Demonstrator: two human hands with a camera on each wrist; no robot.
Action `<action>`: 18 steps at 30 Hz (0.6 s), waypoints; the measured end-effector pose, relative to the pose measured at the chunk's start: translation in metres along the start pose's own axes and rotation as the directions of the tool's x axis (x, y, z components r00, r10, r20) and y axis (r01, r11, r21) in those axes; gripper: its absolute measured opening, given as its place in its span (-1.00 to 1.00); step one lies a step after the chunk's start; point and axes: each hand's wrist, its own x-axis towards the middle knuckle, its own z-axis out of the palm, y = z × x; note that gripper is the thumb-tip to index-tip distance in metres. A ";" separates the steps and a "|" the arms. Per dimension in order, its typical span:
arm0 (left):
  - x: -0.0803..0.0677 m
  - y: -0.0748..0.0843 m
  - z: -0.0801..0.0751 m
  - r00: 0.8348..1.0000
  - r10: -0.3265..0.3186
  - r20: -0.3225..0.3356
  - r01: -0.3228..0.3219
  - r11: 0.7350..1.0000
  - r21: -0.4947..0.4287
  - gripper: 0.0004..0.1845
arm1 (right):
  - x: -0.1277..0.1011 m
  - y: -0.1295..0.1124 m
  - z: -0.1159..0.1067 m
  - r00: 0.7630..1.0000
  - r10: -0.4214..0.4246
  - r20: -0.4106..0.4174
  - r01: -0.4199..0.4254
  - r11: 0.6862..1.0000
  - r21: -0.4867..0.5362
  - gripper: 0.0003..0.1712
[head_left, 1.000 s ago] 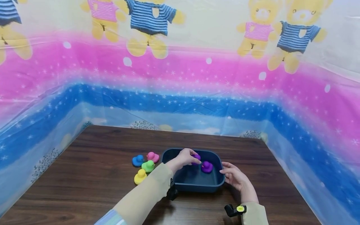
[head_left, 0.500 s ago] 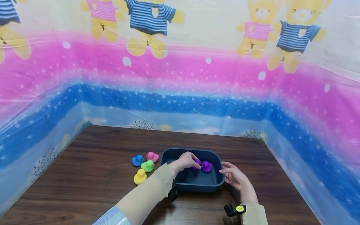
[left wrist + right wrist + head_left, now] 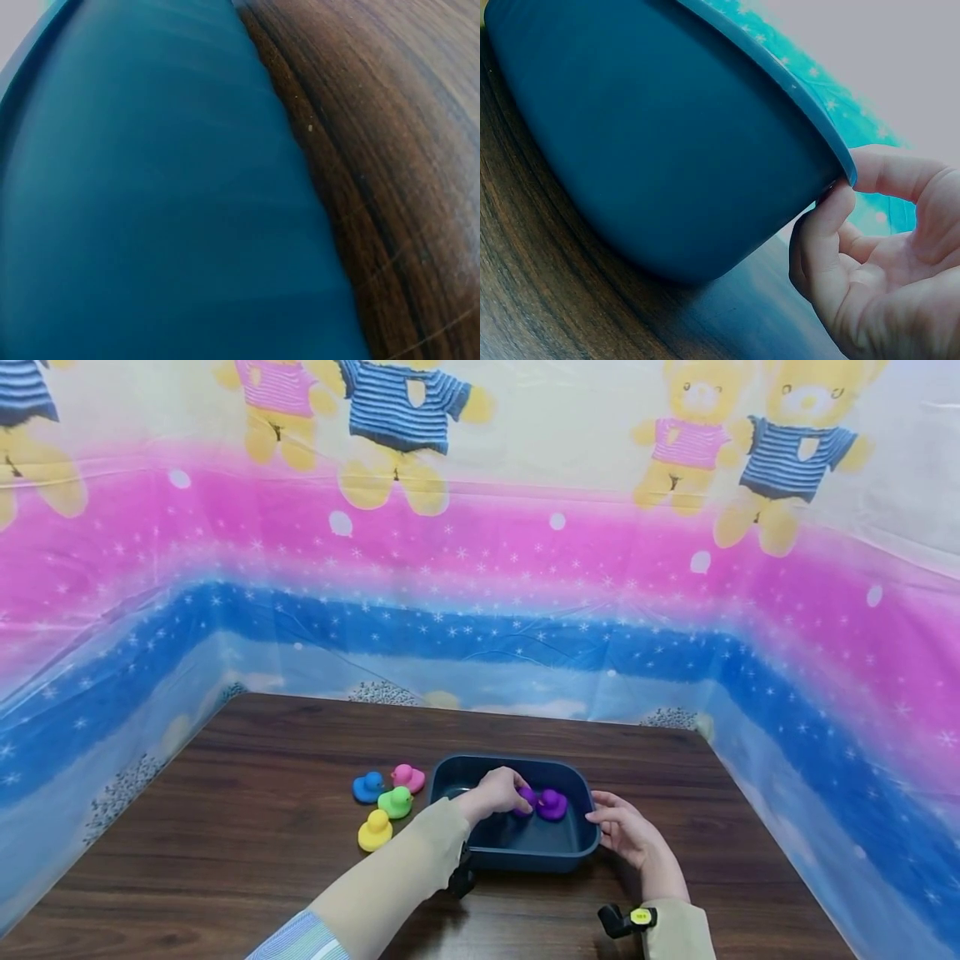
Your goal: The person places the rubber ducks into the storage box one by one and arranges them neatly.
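A dark blue tub (image 3: 517, 858) stands on the brown table. My left hand (image 3: 517, 799) reaches into it from the left and grips a purple duck (image 3: 531, 794), held low beside a second purple duck (image 3: 553, 806) on the tub floor. My right hand (image 3: 602, 817) is at the tub's right rim. In the right wrist view, its thumb (image 3: 823, 234) sits under the rim and a finger (image 3: 897, 173) meets the rim edge of the tub (image 3: 660, 150), lightly pinching it. The left wrist view shows only the tub wall (image 3: 150, 210) and table.
Left of the tub sit several small ducks: blue (image 3: 367, 787), pink (image 3: 408, 777), green (image 3: 395, 802) and yellow (image 3: 373, 832). A plastic sheet with bears and stars walls the table (image 3: 262, 760) on three sides. Small black devices sit at both wrists.
My left hand has lowered its purple duck deeper into the tub, next to the other purple duck. The right hand has stayed on the rim.
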 end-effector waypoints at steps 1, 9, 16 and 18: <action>0.000 -0.001 0.000 1.000 0.003 -0.003 -0.003 1.000 0.009 -0.74 | 0.000 0.000 0.001 1.000 -0.001 0.000 0.001 1.000 -0.001 -0.64; -0.002 -0.003 -0.003 1.000 0.022 -0.003 -0.022 0.998 0.057 -0.63 | 0.000 0.002 0.002 1.000 0.005 -0.007 -0.005 1.000 -0.012 -0.62; -0.011 0.002 -0.026 0.991 0.075 0.112 -0.094 0.980 0.174 -0.52 | 0.000 0.001 0.001 1.000 -0.002 -0.002 0.002 1.000 -0.011 -0.62; -0.014 0.003 -0.035 0.985 0.092 0.149 -0.123 0.967 0.221 -0.50 | 0.000 0.000 0.000 1.000 -0.006 0.002 0.006 1.000 -0.007 -0.62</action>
